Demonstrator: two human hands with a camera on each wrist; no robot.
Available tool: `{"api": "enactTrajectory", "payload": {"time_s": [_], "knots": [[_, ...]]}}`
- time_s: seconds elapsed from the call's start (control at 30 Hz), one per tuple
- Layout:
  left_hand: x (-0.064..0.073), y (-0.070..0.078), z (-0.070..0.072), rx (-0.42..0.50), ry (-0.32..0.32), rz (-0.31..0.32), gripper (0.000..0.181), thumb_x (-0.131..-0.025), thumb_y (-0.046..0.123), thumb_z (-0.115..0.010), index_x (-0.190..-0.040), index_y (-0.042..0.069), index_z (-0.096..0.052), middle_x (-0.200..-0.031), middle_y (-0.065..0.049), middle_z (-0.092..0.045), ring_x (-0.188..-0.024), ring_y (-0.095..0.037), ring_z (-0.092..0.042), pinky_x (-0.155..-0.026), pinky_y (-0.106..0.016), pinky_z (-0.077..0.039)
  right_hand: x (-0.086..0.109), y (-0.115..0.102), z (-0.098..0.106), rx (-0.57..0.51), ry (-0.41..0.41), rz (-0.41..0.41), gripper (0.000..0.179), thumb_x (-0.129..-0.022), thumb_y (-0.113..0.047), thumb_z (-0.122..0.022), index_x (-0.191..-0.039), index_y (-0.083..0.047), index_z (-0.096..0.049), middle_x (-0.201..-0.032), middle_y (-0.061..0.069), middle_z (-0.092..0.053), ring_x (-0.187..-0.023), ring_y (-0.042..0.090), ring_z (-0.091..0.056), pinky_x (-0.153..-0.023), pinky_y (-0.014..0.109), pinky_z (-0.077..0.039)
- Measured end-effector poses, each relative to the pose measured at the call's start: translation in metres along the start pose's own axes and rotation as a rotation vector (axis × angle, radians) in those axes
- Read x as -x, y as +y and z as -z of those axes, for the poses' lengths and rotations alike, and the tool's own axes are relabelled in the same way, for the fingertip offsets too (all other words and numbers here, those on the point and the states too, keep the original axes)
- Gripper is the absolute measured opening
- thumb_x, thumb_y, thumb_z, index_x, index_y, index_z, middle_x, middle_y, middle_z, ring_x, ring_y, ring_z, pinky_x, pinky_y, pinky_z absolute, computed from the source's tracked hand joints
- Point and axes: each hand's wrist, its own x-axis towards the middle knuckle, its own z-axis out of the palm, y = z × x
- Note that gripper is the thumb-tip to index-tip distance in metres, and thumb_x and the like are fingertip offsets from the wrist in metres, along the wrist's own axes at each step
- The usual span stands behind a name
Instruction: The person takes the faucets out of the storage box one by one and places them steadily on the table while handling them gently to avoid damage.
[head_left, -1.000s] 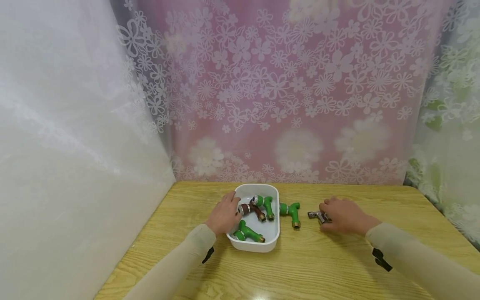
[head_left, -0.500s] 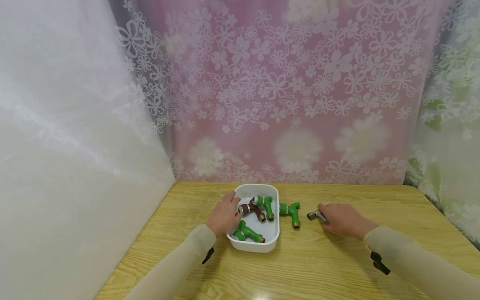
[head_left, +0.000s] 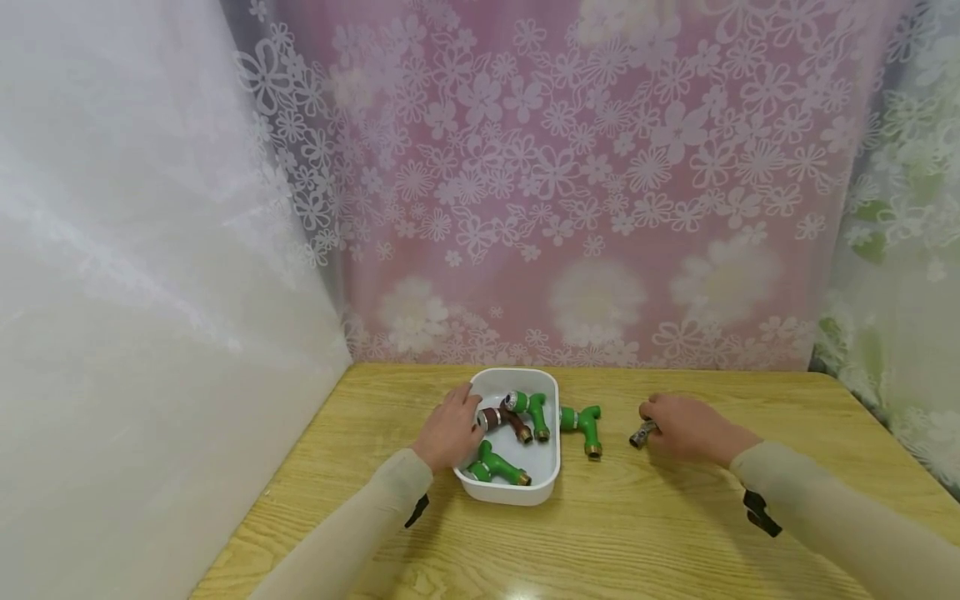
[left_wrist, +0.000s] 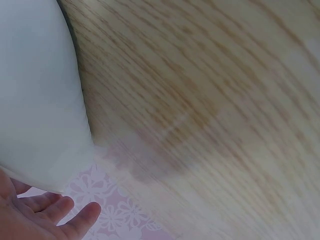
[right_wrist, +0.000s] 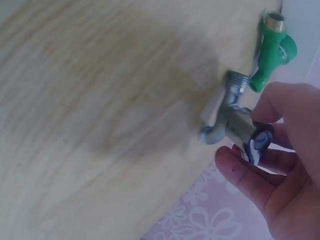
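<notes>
I see my right hand (head_left: 686, 429) gripping the silver tap (right_wrist: 231, 116) in its fingers, just above the desk (head_left: 637, 517). A green tap (head_left: 583, 425) lies beside it. My left hand (head_left: 450, 429) rests open on the white tub (head_left: 551, 475) rim.

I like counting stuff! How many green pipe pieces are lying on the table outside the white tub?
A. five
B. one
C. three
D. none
B. Only one green pipe piece lies on the wooden table, just to the right of the white tub; the other green ones sit inside the tub, and the piece in the right hand is silver metal, not green.
</notes>
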Motion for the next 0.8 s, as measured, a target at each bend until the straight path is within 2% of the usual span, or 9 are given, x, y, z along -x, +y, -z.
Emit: {"api": "enactTrajectory", "payload": {"time_s": [0.07, 0.2, 0.4, 0.57, 0.73, 0.8], "knots": [[0.0, 0.0, 0.001, 0.002, -0.002, -0.001, 0.052, -0.102, 0.033, -0.054, -0.145, 0.006, -0.049, -0.162, -0.017, -0.031, -0.148, -0.033, -0.033, -0.113, -0.051, -0.041, -0.002, -0.001, 0.004, -0.026, -0.023, 0.002, 0.004, -0.091, -0.012, -0.069, -0.088, -0.013, -0.066, -0.084, -0.001, -0.056, -0.061, 0.007, -0.045, -0.054, 0.026, -0.039], [0.0, 0.0, 0.002, -0.003, -0.01, 0.0, 0.052, -0.102, 0.033, -0.053, -0.146, 0.006, -0.049, -0.162, -0.017, -0.03, -0.149, -0.033, -0.032, -0.115, -0.05, -0.04, -0.007, -0.005, 0.012, -0.056, -0.089, -0.004, 0.008, -0.093, -0.016, -0.069, -0.086, -0.013, -0.067, -0.084, -0.002, -0.055, -0.063, 0.007, -0.046, -0.057, 0.027, -0.042], [-0.001, 0.0, 0.001, -0.01, -0.016, 0.006, 0.052, -0.102, 0.034, -0.053, -0.147, 0.007, -0.048, -0.163, -0.016, -0.029, -0.149, -0.032, -0.032, -0.114, -0.05, -0.04, -0.016, -0.008, 0.017, -0.069, -0.157, -0.004, 0.014, -0.095, -0.013, -0.065, -0.081, -0.012, -0.064, -0.082, 0.0, -0.054, -0.066, 0.012, -0.04, -0.059, 0.032, -0.035], [-0.001, 0.0, 0.001, -0.007, -0.01, 0.005, 0.052, -0.102, 0.034, -0.054, -0.146, 0.006, -0.049, -0.163, -0.016, -0.029, -0.149, -0.032, -0.032, -0.115, -0.049, -0.04, -0.026, -0.01, 0.016, -0.057, -0.17, 0.026, 0.009, -0.093, -0.009, -0.067, -0.085, -0.011, -0.068, -0.081, -0.002, -0.059, -0.067, 0.011, -0.047, -0.059, 0.033, -0.04], [0.0, 0.0, 0.001, -0.007, -0.007, 0.007, 0.052, -0.102, 0.033, -0.054, -0.146, 0.006, -0.049, -0.163, -0.016, -0.03, -0.149, -0.032, -0.032, -0.115, -0.049, -0.039, -0.038, -0.014, 0.01, 0.005, -0.165, 0.068, 0.027, -0.091, -0.007, -0.067, -0.07, -0.02, -0.055, -0.067, -0.009, -0.045, -0.06, 0.009, -0.03, -0.056, 0.029, -0.027], [0.0, 0.0, 0.001, -0.005, -0.005, 0.002, 0.052, -0.102, 0.033, -0.053, -0.146, 0.006, -0.049, -0.163, -0.016, -0.03, -0.149, -0.032, -0.032, -0.115, -0.05, -0.04, -0.041, -0.016, 0.007, 0.06, -0.14, 0.109, 0.03, -0.089, -0.007, -0.068, -0.067, -0.022, -0.053, -0.065, -0.01, -0.044, -0.059, 0.009, -0.029, -0.056, 0.029, -0.026]]}}
